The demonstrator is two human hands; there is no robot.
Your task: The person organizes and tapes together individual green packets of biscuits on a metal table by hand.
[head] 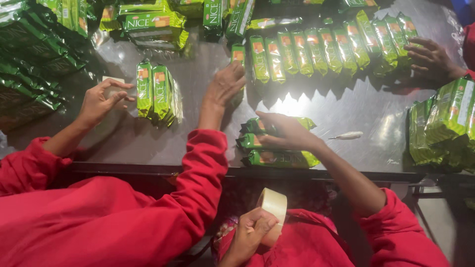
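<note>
Head view, one entry. Steel desk (346, 113), lit from above. Left hand (250, 232), bottom centre of the frame below the desk edge: fingers curled closed round a tape roll (273, 205), clear or pale. Right hand (287, 132), centre: fingers stretched flat across the top of a stack of green packets (277, 158), three deep, at the near edge of the desk; they press rather than clasp. No tape shows on this stack, so the binding looks not yet done. Row of packets (321, 49), upper centre to upper right, lying loose side by side. Wrapped bundles (445, 123), right edge, apparently finished. A co-worker's two hands (225, 86), left half, beside a pair of packets (153, 91). Another person's hand (430, 59), upper right.
</note>
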